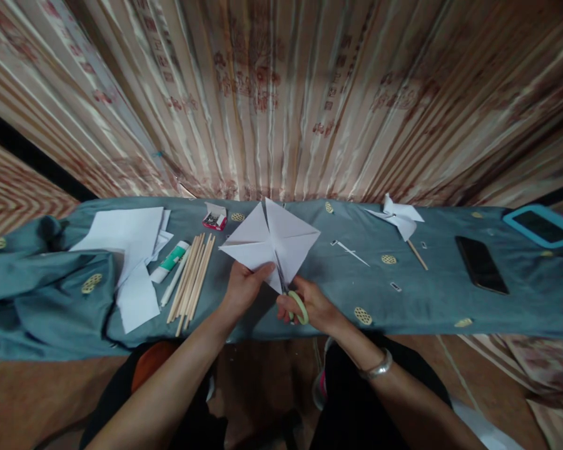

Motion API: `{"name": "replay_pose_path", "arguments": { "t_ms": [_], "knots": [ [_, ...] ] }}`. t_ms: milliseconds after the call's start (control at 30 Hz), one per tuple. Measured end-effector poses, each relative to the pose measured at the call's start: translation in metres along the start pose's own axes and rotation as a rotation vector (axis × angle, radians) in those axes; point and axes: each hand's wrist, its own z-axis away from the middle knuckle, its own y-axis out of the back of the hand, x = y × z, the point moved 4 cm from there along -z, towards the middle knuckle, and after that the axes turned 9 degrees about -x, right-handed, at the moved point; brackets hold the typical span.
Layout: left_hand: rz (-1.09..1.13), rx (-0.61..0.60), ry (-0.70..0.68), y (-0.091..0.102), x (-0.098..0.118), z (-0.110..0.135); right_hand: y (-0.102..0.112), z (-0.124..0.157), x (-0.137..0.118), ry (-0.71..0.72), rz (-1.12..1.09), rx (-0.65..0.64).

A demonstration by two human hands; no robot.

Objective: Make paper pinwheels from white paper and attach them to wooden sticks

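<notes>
Paper [291, 240] in pinch of left hand [244, 289]; just beyond right hand [313, 302], tight round scissors [302, 308]

Our left hand [246, 287] and right hand [314, 306] were both bare, and so were our forearms [182, 365] as far as they showed. Around the right one we wore a smooth silver bangle [380, 367], rounded and shiny, with a bright glint along its band. We had on black trousers [368, 400]. We could make out a greyish right shoe [318, 392] with vivid pink on it; our left shoe [211, 388] showed only as a pale edge.
</notes>
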Motion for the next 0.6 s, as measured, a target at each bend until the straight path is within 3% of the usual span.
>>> {"name": "replay_pose_path", "arguments": {
  "t_ms": [133,233,333,433,600],
  "knots": [
    [0.102,0.039,-0.002,0.008,-0.001,-0.006,0.003,0.021,0.001,-0.150,0.085,-0.056],
    [0.176,0.081,0.014,0.017,-0.006,-0.012,0.022,0.043,-0.004,-0.238,0.444,-0.025],
    [0.190,0.032,0.066,0.018,-0.016,-0.013,0.056,0.066,-0.018,-0.279,0.934,0.251],
    [0.153,-0.068,0.137,0.012,-0.026,-0.009,0.086,0.082,-0.029,-0.394,1.219,0.517],
    [0.040,-0.213,0.168,0.009,-0.031,-0.008,0.112,0.081,-0.031,-0.480,1.346,0.648]
  ]
}}
